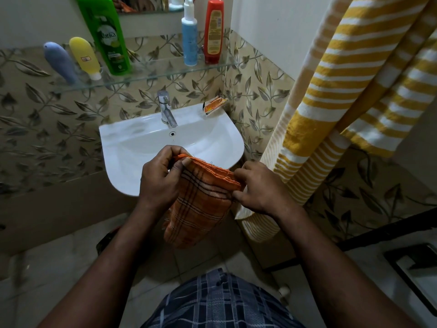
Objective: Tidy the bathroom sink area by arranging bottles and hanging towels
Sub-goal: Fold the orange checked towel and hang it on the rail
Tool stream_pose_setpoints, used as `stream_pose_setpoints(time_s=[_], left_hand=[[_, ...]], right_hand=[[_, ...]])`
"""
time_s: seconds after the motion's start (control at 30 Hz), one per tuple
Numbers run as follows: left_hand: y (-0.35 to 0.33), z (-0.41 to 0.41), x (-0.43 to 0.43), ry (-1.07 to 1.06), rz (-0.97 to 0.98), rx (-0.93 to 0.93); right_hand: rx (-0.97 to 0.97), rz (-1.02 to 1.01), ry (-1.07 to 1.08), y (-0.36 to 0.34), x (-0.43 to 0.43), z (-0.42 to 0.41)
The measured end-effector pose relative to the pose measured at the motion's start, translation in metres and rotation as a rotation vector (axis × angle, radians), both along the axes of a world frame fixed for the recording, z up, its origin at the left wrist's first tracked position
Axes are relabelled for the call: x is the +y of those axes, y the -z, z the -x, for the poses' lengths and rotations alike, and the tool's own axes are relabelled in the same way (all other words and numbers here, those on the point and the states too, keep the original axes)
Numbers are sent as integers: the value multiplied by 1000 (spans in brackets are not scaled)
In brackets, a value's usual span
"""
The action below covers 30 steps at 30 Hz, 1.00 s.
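Two hands hold an orange checked cloth (201, 200) by its top edge, just in front of the white sink (142, 143)

The left hand (160, 176) pinches the cloth's upper left corner between thumb and fingers and the right hand (257, 188) pinches the upper right corner; the cloth hangs folded below them (loose threads show along its top edge), over the sink's front rim. A chrome tap (166, 112) stands behind the basin, and an orange wrapper (214, 105) lies at the sink's right rear corner. On the glass shelf (165, 72) above stand a blue-grey bottle (60, 61), a yellow bottle (86, 56) on its white cap and a tall green Vatika bottle (106, 36) at the left, and well apart from them a light blue pump bottle (189, 36) just beside a red bottle (214, 31). A yellow-and-white striped towel (343, 91) hangs at the right, near the right hand
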State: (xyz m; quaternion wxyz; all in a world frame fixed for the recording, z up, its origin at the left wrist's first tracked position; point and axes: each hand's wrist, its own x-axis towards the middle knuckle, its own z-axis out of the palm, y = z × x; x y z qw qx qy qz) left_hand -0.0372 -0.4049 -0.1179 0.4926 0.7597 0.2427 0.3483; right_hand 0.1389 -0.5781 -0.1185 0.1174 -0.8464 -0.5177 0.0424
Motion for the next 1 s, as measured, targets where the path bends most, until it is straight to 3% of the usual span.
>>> stream_pose_setpoints(time_s=[0.27,0.47,0.6,0.7,0.83,1.0], left_hand=[[2,-3,1,-2,-44,27],[16,2,20,-128,72,65],[19,-2,15,-126,82,96],[20,-1,18,-146,88,87],[19,-6,17,-124,-14,133],[18,-14,23,-150,50,148]], right_hand=[[129,161,-126,-12,5,3],[76,10,-140,-28,-3,-2],[81,7,-34,-29,-2,-3],[82,-137,-1,-37,-3,-6],[-6,2,43,-39,-4,-5],[80,-217,25,-42,-6,-14]])
